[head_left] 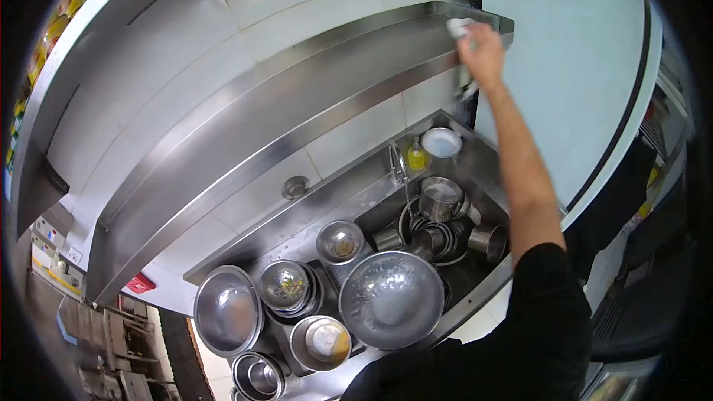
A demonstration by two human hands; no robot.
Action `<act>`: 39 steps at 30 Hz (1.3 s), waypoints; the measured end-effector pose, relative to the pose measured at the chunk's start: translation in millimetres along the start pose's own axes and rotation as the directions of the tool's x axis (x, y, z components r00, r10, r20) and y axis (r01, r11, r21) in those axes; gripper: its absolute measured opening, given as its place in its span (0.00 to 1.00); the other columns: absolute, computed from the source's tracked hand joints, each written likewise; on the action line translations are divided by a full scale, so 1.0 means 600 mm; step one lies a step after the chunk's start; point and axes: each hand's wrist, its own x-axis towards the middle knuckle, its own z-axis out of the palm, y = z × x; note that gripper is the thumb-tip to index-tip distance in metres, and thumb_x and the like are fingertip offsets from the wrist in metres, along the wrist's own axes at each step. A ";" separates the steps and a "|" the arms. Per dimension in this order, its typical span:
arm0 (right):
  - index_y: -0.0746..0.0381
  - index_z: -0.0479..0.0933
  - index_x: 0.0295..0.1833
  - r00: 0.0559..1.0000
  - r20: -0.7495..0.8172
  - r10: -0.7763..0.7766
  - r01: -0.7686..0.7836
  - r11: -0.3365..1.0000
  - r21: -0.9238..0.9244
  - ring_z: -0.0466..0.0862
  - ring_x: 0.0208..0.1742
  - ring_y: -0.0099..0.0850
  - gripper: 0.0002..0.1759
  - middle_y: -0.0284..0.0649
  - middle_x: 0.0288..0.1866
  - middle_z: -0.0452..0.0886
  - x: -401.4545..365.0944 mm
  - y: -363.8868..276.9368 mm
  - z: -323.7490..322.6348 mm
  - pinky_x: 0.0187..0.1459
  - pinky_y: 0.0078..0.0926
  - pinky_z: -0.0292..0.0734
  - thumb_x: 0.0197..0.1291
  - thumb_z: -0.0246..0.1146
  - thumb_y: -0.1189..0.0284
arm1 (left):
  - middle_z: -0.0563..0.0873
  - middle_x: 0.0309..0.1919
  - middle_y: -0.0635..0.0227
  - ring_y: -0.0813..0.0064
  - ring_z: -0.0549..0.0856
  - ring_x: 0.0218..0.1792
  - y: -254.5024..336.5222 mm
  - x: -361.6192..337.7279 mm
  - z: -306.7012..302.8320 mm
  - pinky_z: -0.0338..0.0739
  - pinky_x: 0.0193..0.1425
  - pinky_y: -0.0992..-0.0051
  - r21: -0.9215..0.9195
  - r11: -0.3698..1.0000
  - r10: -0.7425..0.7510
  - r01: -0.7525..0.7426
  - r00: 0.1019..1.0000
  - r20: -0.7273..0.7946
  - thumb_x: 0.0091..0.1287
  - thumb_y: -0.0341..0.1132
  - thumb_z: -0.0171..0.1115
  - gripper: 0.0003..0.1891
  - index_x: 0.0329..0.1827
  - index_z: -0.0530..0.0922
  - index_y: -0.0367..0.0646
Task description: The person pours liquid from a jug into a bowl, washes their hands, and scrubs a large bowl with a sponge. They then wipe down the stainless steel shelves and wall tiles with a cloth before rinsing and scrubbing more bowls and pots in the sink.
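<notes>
My right hand (484,53) is stretched far out to the right end of the long steel shelf (297,78). Its fingers are closed on a white cloth (459,27), which is bunched against the shelf surface near the corner. Part of what looks like the same cloth hangs below the hand, past the shelf's front edge. My left hand is out of view.
Under the shelf, a steel sink (382,215) holds stacked pots (440,197) below a running tap (396,163). A yellow soap bottle (417,156) stands behind. A large steel bowl (391,301), smaller bowls (284,284) and a pot (320,343) crowd the counter.
</notes>
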 end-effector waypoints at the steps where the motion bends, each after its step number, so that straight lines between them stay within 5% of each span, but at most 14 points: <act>1: 0.60 0.85 0.51 0.992 0.087 0.091 -0.087 0.995 -0.051 0.84 0.53 0.49 0.17 0.46 0.54 0.86 0.023 0.055 0.004 0.57 0.43 0.78 0.60 0.64 0.63 | 0.81 0.55 0.49 0.53 0.80 0.55 0.001 -0.024 -0.006 0.71 0.61 0.42 0.027 0.999 -0.035 0.034 0.999 0.038 0.70 0.62 0.59 0.34 0.58 0.78 0.36; 3: 0.63 0.84 0.54 0.910 0.364 0.198 -0.180 0.980 -0.084 0.84 0.56 0.50 0.21 0.51 0.55 0.85 0.096 0.093 -0.019 0.60 0.41 0.77 0.63 0.60 0.60 | 0.80 0.56 0.49 0.53 0.79 0.56 0.004 -0.068 -0.013 0.71 0.62 0.42 0.076 0.991 -0.123 0.114 0.984 0.128 0.70 0.63 0.58 0.35 0.59 0.76 0.36; 9: 0.65 0.81 0.58 0.947 0.281 -0.158 0.119 0.981 0.152 0.81 0.60 0.51 0.23 0.53 0.60 0.82 0.212 0.107 0.091 0.64 0.41 0.75 0.66 0.57 0.61 | 0.77 0.61 0.49 0.52 0.77 0.59 -0.021 -0.188 -0.048 0.70 0.63 0.43 0.249 0.885 -0.459 0.393 0.826 0.327 0.69 0.67 0.54 0.39 0.64 0.73 0.37; 11: 0.63 0.72 0.70 0.792 0.546 -0.272 0.326 0.945 -0.003 0.72 0.71 0.55 0.28 0.54 0.74 0.69 0.191 0.168 0.173 0.71 0.48 0.67 0.70 0.56 0.59 | 0.76 0.62 0.49 0.52 0.77 0.60 -0.043 -0.222 -0.072 0.70 0.64 0.44 0.318 0.799 -0.598 0.511 0.729 0.332 0.69 0.68 0.53 0.40 0.66 0.72 0.38; 13: 0.65 0.66 0.73 0.475 0.880 0.001 0.332 0.926 -0.180 0.60 0.80 0.52 0.30 0.59 0.79 0.60 0.144 0.184 0.220 0.79 0.47 0.55 0.74 0.52 0.58 | 0.75 0.64 0.49 0.52 0.76 0.61 -0.074 -0.255 -0.104 0.70 0.64 0.44 0.384 0.668 -0.744 0.638 0.598 0.300 0.69 0.69 0.52 0.41 0.67 0.71 0.38; 16: 0.68 0.69 0.71 0.264 0.953 0.149 0.227 0.951 -0.212 0.64 0.78 0.51 0.29 0.60 0.76 0.65 0.176 0.155 0.230 0.78 0.44 0.56 0.73 0.49 0.60 | 0.74 0.66 0.49 0.52 0.75 0.63 -0.127 -0.292 -0.178 0.69 0.65 0.45 0.460 0.392 -0.920 0.797 0.343 0.190 0.69 0.71 0.50 0.43 0.70 0.69 0.39; 19: 0.70 0.73 0.67 0.609 0.775 -0.166 0.263 0.965 -0.001 0.69 0.74 0.53 0.29 0.60 0.71 0.72 0.133 0.265 0.292 0.76 0.44 0.61 0.71 0.49 0.60 | 0.72 0.68 0.49 0.51 0.75 0.64 -0.182 -0.331 -0.274 0.69 0.65 0.45 0.441 0.081 -0.997 0.894 0.068 0.045 0.69 0.73 0.48 0.45 0.72 0.67 0.39; 24: 0.67 0.72 0.71 0.425 0.904 0.047 -0.236 0.970 0.061 0.77 0.69 0.46 0.32 0.56 0.68 0.77 0.154 0.114 0.282 0.69 0.35 0.67 0.65 0.61 0.63 | 0.70 0.72 0.49 0.51 0.73 0.67 -0.275 -0.349 -0.327 0.69 0.66 0.46 0.325 -0.172 -0.984 0.930 -0.175 -0.020 0.69 0.75 0.45 0.48 0.76 0.65 0.40; 26: 0.67 0.72 0.71 0.377 0.926 0.013 -0.451 0.876 0.171 0.79 0.67 0.45 0.33 0.56 0.65 0.79 0.142 -0.049 0.252 0.67 0.33 0.69 0.62 0.64 0.63 | 0.67 0.75 0.51 0.50 0.71 0.69 -0.335 -0.336 -0.295 0.66 0.66 0.44 0.252 -0.102 -0.987 0.962 -0.130 0.096 0.63 0.81 0.39 0.54 0.78 0.61 0.45; 29: 0.68 0.73 0.69 0.347 0.938 -0.011 -0.382 0.912 0.152 0.80 0.65 0.45 0.33 0.54 0.64 0.81 0.134 -0.276 0.242 0.67 0.35 0.69 0.61 0.64 0.63 | 0.65 0.77 0.54 0.51 0.67 0.73 -0.402 -0.280 -0.202 0.63 0.69 0.43 0.071 -0.005 -0.960 0.997 -0.025 0.278 0.62 0.84 0.33 0.55 0.81 0.58 0.49; 32: 0.68 0.75 0.67 0.393 0.908 -0.145 -0.275 0.924 0.266 0.83 0.56 0.37 0.31 0.48 0.57 0.84 0.104 -0.438 0.303 0.60 0.31 0.74 0.61 0.64 0.65 | 0.64 0.78 0.55 0.52 0.65 0.76 -0.416 -0.206 -0.121 0.57 0.73 0.44 -0.051 0.108 -0.922 0.993 0.120 0.368 0.62 0.84 0.34 0.57 0.81 0.59 0.45; 35: 0.69 0.76 0.65 0.424 0.868 -0.256 0.036 0.963 0.267 0.82 0.63 0.49 0.32 0.58 0.60 0.83 0.079 -0.676 0.269 0.64 0.39 0.73 0.58 0.64 0.62 | 0.68 0.76 0.60 0.59 0.69 0.73 -0.388 -0.153 -0.067 0.61 0.73 0.54 -0.235 0.143 -0.874 0.962 0.234 0.426 0.67 0.80 0.38 0.52 0.80 0.61 0.43; 37: 0.68 0.77 0.63 0.430 0.838 -0.337 0.066 0.937 0.343 0.82 0.61 0.51 0.31 0.59 0.57 0.83 0.058 -0.818 0.257 0.63 0.41 0.74 0.56 0.63 0.61 | 0.79 0.63 0.63 0.66 0.76 0.63 -0.506 -0.181 -0.041 0.67 0.69 0.67 -0.331 0.221 -0.800 0.917 0.365 0.476 0.79 0.63 0.43 0.36 0.68 0.72 0.35; 39: 0.67 0.79 0.61 0.422 0.796 -0.434 0.111 0.896 0.429 0.83 0.59 0.52 0.30 0.59 0.54 0.84 0.036 -0.962 0.240 0.61 0.42 0.75 0.55 0.62 0.61 | 0.82 0.58 0.61 0.66 0.78 0.59 -0.490 -0.201 -0.002 0.70 0.66 0.66 -0.596 0.365 -0.634 0.716 0.660 0.404 0.80 0.59 0.45 0.32 0.63 0.74 0.34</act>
